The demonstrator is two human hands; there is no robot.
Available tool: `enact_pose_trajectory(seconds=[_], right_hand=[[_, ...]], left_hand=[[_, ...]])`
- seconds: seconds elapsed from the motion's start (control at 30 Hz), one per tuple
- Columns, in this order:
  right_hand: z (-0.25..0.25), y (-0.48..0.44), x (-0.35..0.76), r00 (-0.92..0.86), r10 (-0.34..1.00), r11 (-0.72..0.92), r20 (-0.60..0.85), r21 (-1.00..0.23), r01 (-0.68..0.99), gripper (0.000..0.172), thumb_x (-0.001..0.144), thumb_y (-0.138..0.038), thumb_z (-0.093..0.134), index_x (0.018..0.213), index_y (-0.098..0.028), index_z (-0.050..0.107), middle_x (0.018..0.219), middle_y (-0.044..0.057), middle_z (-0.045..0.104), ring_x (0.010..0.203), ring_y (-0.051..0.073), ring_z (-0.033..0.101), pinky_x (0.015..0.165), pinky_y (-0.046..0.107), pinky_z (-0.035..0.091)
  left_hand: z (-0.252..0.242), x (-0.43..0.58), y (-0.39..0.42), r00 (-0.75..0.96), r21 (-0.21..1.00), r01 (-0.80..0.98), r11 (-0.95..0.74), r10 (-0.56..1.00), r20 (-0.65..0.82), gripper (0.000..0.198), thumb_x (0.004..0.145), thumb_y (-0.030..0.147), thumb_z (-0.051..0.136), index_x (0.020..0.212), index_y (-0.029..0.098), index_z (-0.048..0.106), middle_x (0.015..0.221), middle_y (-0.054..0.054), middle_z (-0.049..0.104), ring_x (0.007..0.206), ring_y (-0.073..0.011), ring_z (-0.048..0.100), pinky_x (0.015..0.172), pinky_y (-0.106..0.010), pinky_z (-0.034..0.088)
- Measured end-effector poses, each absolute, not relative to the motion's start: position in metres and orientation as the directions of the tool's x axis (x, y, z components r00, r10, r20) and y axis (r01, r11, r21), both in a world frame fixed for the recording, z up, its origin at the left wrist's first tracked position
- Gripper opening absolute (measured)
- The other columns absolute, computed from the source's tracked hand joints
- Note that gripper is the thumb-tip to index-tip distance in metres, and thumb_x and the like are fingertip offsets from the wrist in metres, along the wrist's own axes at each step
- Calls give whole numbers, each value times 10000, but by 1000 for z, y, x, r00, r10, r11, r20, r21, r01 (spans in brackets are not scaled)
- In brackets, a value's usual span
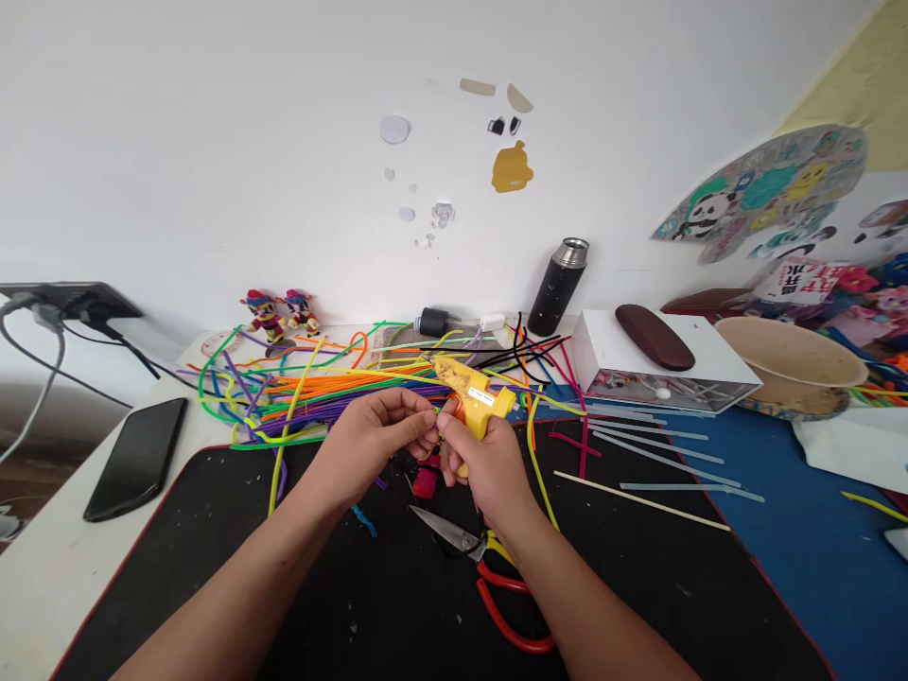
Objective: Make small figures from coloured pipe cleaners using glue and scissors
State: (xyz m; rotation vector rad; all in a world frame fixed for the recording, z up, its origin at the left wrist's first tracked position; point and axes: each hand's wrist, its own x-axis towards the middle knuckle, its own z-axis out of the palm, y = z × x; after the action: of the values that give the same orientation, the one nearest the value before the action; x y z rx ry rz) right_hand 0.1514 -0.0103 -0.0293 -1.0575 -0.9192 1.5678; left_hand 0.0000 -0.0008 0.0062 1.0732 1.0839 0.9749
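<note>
My right hand (pixel 486 463) grips a yellow glue gun (pixel 474 392), its nozzle pointing up and left over the black mat (pixel 213 586). My left hand (pixel 375 430) is closed in a pinch right beside the gun, holding a small piece I cannot make out, where the two hands meet. A small pink-red piece (pixel 426 482) lies on the mat just below the hands. Red-handled scissors (pixel 489 567) lie on the mat beneath my right wrist. A heap of coloured pipe cleaners (pixel 319 388) spreads behind the hands.
A black phone (pixel 138 456) lies at the left. Two small pipe-cleaner figures (pixel 280 314) stand by the wall. A black flask (pixel 557 286), a white box (pixel 659 364), clear glue sticks (pixel 659 445), a wooden stick (pixel 638 499) and a bowl (pixel 794 364) sit to the right.
</note>
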Motion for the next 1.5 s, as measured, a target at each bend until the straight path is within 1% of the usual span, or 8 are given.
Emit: enact_pose_trajectory(seconds=[0.13, 0.27, 0.4, 0.63, 0.83, 1.0, 1.2, 1.5], right_hand=[[-30, -10, 151, -131, 974, -220, -188, -923, -314, 303, 800, -444, 740, 896, -193, 599, 419, -117, 493, 328, 79, 445, 371, 183, 311], [-31, -10, 151, -145, 971, -227, -189, -919, -321, 336, 793, -466, 751, 911, -190, 602, 416, -115, 490, 323, 86, 447, 357, 183, 287], [-31, -11, 152, -158, 973, -215, -169, -914, -344, 352, 799, -476, 755, 925, -182, 609, 418, -109, 499, 324, 89, 455, 358, 185, 287], [-36, -10, 152, -175, 971, -220, -162, -892, -395, 342, 807, -469, 767, 914, -177, 623, 409, -110, 497, 318, 92, 465, 379, 191, 343], [-34, -9, 152, -201, 961, -256, -187, -879, -402, 327, 798, -461, 779, 880, -189, 615, 409, -109, 487, 318, 95, 460, 356, 184, 279], [-30, -10, 152, -215, 954, -282, -208, -864, -417, 323, 781, -455, 776, 879, -198, 608, 411, -112, 477, 318, 94, 450, 347, 183, 223], [-33, -9, 153, -227, 953, -283, -203, -866, -413, 309, 785, -447, 767, 872, -195, 610, 412, -113, 478, 318, 91, 451, 345, 177, 233], [-33, -9, 152, -205, 956, -274, -211, -890, -365, 319, 787, -466, 758, 865, -200, 599, 409, -110, 480, 318, 97, 455, 343, 178, 249]], left_hand=[[8, 0, -2, 178, 982, -18, 185, 968, -179, 429, 703, 517, 920, 824, 159, 718, 680, -2, 718, 628, -137, 650, 599, -240, 529], [8, -1, -3, 162, 988, 55, 143, 975, -151, 401, 757, 519, 869, 839, 163, 706, 686, -3, 707, 632, -143, 643, 611, -253, 532], [7, -2, -3, 183, 990, 79, 121, 974, -134, 364, 798, 500, 827, 848, 166, 692, 692, -4, 697, 636, -146, 638, 616, -261, 531], [6, -4, -2, 214, 987, 102, 122, 967, -141, 343, 778, 457, 835, 852, 166, 670, 698, -2, 684, 626, -141, 618, 601, -251, 520], [7, -6, -4, 227, 986, 137, 90, 966, -120, 282, 799, 412, 807, 851, 169, 673, 735, 2, 648, 651, -139, 608, 614, -251, 534], [9, -5, -5, 226, 983, 170, 70, 968, -108, 263, 806, 407, 788, 840, 171, 675, 740, -2, 645, 647, -140, 603, 619, -255, 536], [9, -7, -3, 246, 980, 160, 117, 957, -154, 306, 796, 445, 801, 837, 172, 668, 711, 2, 647, 629, -144, 605, 612, -263, 537], [10, -9, -4, 241, 970, 224, 96, 959, -150, 315, 824, 463, 790, 852, 167, 689, 728, -8, 679, 637, -145, 614, 623, -261, 529]])
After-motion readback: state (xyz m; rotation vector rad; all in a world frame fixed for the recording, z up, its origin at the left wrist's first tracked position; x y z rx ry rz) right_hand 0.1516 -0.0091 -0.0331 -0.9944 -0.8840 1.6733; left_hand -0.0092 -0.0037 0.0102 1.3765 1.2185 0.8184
